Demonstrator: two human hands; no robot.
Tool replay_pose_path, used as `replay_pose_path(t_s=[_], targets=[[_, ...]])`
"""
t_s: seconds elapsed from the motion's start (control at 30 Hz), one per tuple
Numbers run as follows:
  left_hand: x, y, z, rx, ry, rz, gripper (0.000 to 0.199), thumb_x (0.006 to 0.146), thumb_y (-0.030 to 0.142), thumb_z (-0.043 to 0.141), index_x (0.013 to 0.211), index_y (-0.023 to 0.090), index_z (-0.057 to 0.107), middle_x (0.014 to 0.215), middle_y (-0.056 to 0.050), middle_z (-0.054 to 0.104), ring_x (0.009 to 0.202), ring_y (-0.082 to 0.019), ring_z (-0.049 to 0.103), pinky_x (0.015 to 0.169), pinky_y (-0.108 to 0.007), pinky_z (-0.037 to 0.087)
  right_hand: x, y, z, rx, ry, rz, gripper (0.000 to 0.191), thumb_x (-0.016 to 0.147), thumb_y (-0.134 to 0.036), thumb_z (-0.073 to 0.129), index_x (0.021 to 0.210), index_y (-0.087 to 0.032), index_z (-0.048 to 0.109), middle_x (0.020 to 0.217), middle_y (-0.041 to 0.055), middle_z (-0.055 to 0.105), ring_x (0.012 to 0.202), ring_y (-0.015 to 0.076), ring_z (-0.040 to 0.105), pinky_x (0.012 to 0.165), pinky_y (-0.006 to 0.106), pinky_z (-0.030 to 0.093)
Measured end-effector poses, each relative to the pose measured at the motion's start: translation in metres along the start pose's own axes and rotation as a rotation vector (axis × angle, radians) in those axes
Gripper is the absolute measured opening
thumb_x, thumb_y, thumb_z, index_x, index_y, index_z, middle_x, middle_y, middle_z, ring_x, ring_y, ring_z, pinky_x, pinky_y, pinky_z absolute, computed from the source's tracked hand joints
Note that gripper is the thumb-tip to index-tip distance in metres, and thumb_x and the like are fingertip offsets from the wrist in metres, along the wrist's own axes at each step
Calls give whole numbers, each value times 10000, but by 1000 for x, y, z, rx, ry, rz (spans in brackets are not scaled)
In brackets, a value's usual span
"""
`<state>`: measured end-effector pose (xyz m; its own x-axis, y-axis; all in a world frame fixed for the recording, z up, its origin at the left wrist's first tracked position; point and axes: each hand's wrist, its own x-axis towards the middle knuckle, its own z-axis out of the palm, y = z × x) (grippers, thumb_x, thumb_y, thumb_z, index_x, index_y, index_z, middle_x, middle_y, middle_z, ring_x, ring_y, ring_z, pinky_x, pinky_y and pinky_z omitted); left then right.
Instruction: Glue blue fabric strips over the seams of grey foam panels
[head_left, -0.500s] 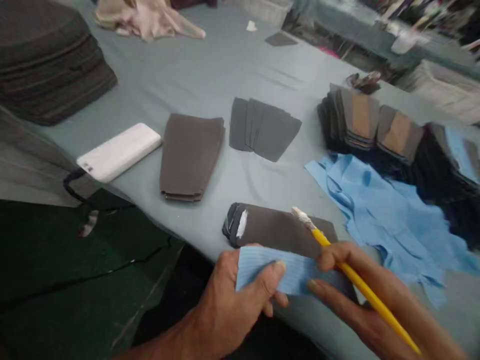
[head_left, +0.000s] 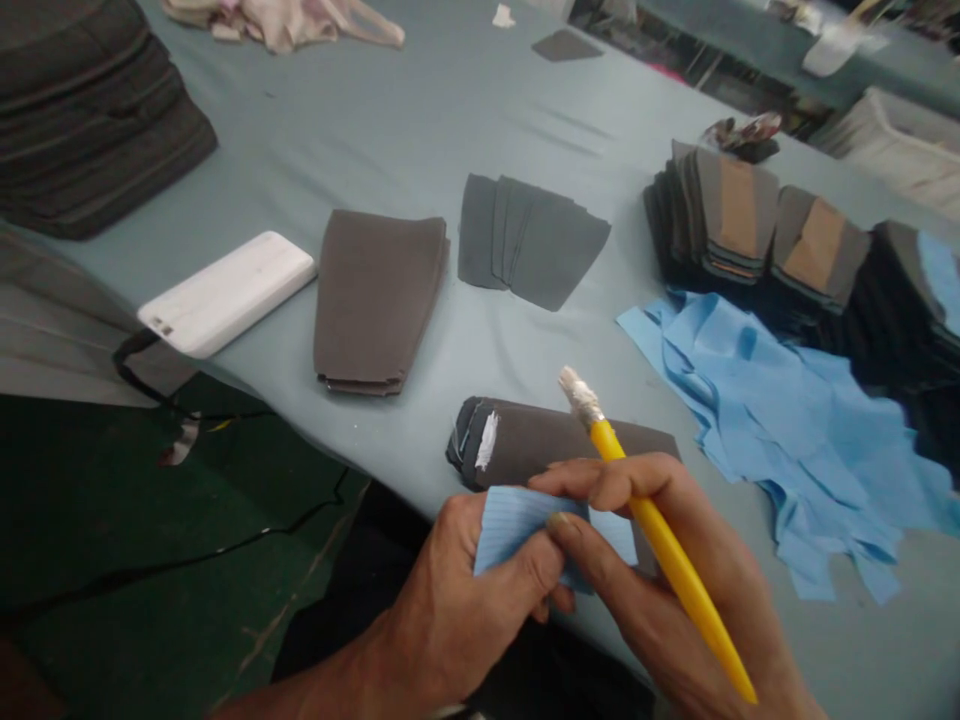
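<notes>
The left hand (head_left: 465,610) pinches a striped blue piece (head_left: 510,520) between its fingers over the near edge of the tabletop (head_left: 337,130). The right hand's (head_left: 682,580) fingers pinch it farther right, a yellow brush (head_left: 667,545) lodged among them. Just beyond lies a dark stack (head_left: 525,440), white-smeared at left; blue cloth (head_left: 795,430) lies right. Farther are brown panels (head_left: 379,300), left, then fanned gray pieces (head_left: 540,240).

No legible txt, nos. or brands. White slab (head_left: 229,292), approx. 9 o'clock: sm. dark marks (head_left: 162,326) at near end, unreadable.
</notes>
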<state>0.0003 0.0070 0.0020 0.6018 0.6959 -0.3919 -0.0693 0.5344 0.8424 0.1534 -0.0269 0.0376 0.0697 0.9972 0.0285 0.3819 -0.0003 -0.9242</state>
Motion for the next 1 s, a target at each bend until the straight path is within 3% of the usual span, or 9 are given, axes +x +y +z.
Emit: replay_pose_path(t_s=[0.1, 0.23, 0.53, 0.67, 0.77, 0.83, 0.9, 1.0], targets=[[0, -1, 1, -20, 25, -46, 322, 874, 423, 676, 680, 170, 633, 597, -2, 632, 555, -101, 591, 550, -179, 488, 2, -2, 5, 104, -23, 17, 178, 1049, -178, 650, 1012, -297, 522, 1035, -59, 725, 557, 55, 662, 519, 128, 595], [2, -1, 0, -37, 40, -55, 288, 849, 373, 677, 650, 172, 627, 576, -2, 634, 548, -107, 606, 546, -181, 498, 5, -3, 9, 175, -82, 21, 165, 1068, -175, 608, 1005, -294, 512, 876, -70, 644, 559, 64, 632, 503, 143, 582], [-2, 1, -3, -170, 106, 11, 289, 892, 438, 732, 850, 155, 692, 674, -3, 690, 613, -116, 673, 610, -194, 584, 17, -6, -4, -140, 9, -103, 172, 1006, -162, 650, 993, -293, 539, 879, -57, 670, 715, 85, 680, 650, 124, 590], [-1, -2, 2, -251, 180, 10, 347, 877, 466, 752, 946, 127, 729, 652, -19, 716, 592, -135, 699, 595, -208, 608, 21, -7, -1, -158, -6, -117, 179, 990, -208, 698, 977, -295, 542, 861, -55, 697, 677, 103, 687, 563, 135, 558], [-1, -7, 6, -220, 188, 39, 322, 921, 445, 695, 953, 130, 750, 721, -48, 767, 645, -160, 745, 625, -224, 631, 23, -1, 7, -151, 68, -85, 171, 1000, -186, 670, 948, -283, 539, 851, -60, 681, 657, 86, 665, 578, 129, 551], [-3, -11, 6, -58, 225, 133, 217, 942, 360, 676, 937, 156, 750, 756, -28, 779, 664, -144, 751, 645, -199, 627, 25, 6, 9, -143, 117, -90, 175, 988, -168, 667, 938, -275, 538, 851, -60, 675, 683, 80, 664, 626, 126, 562], [-5, -17, 2, 215, 279, 356, 94, 936, 231, 679, 987, 179, 739, 810, -5, 785, 709, -122, 756, 707, -175, 626, 27, 14, 7, -132, 120, -96, 178, 975, -161, 679, 948, -271, 542, 864, -55, 681, 705, 81, 665, 638, 128, 561], [-10, -25, -8, 632, 319, 723, 222, 942, 115, 663, 1152, 181, 686, 1029, -46, 808, 937, -144, 792, 915, -216, 634, 31, 23, 2, -123, 69, -92, 177, 989, -170, 684, 966, -269, 539, 882, -44, 681, 710, 91, 650, 623, 147, 552]])
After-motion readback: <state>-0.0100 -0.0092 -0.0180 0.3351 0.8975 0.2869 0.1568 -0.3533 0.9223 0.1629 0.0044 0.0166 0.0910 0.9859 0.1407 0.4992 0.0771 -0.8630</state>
